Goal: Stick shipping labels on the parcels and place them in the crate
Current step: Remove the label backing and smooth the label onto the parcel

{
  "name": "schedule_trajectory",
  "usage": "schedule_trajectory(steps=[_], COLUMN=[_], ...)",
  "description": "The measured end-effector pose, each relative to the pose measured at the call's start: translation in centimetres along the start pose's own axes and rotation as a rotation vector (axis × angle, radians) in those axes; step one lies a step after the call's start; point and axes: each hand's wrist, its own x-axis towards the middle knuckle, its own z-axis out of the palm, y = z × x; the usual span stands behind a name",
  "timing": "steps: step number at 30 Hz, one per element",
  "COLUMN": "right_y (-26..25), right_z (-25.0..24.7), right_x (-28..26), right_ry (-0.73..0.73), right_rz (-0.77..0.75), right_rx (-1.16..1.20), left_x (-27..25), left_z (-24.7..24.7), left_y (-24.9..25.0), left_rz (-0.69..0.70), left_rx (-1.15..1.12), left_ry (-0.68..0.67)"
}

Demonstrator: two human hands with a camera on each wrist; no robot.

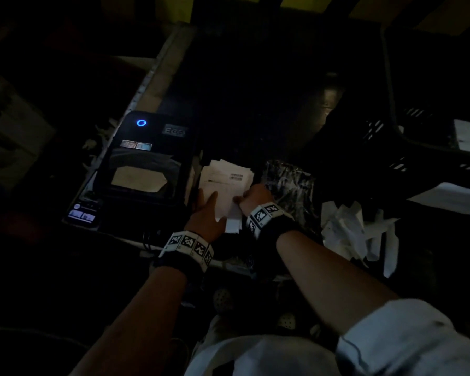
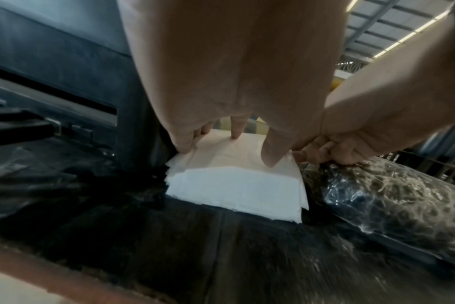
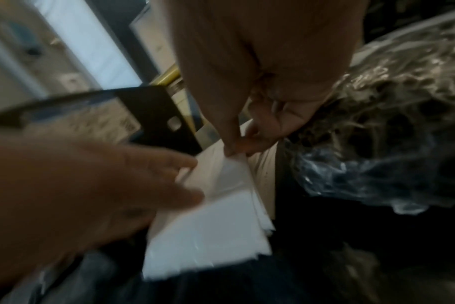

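the dark surface (image 1: 255, 104) carries a black crate (image 1: 418, 126) well to the right of the label stack (image 1: 225, 180), a label printer (image 1: 144, 158) just left of it, and a plastic-wrapped parcel (image 1: 291, 185) touching its right side. the left hand (image 1: 206, 215) lies flat on the stack, fingers straight. the right hand (image 1: 254, 198) pinches the top label's right corner; its grip is nearer the parcel, so the label likely peels rightward.

The head view is very dark. A long black worktable (image 1: 228, 85) with a pale metal edge (image 1: 149, 77) runs toward 12 o'clock. At 12 o'clock there is a yellow and black striped barrier (image 1: 296, 1). In the left wrist view, a high corrugated roof with long light strips (image 2: 408, 30) is at 2 o'clock.
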Motion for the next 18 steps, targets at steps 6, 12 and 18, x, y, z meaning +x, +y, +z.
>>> schedule_trajectory(steps=[6,12,18], right_y=[0.3,1.3,1.9], right_z=[-0.7,-1.4,-2.5], right_x=[-0.2,-1.6,-2.9], right_ry=[0.057,0.067,0.073], right_rz=[0.028,-0.042,-0.073], right_rx=[0.104,0.073,0.084], left_x=[-0.2,-0.5,-0.3], left_z=[0.0,0.0,0.3], left_y=[0.1,1.1,0.6], left_rz=[-0.022,-0.01,-0.043], left_rx=[0.047,0.073,0.152], left_ry=[-0.018,-0.017,-0.023])
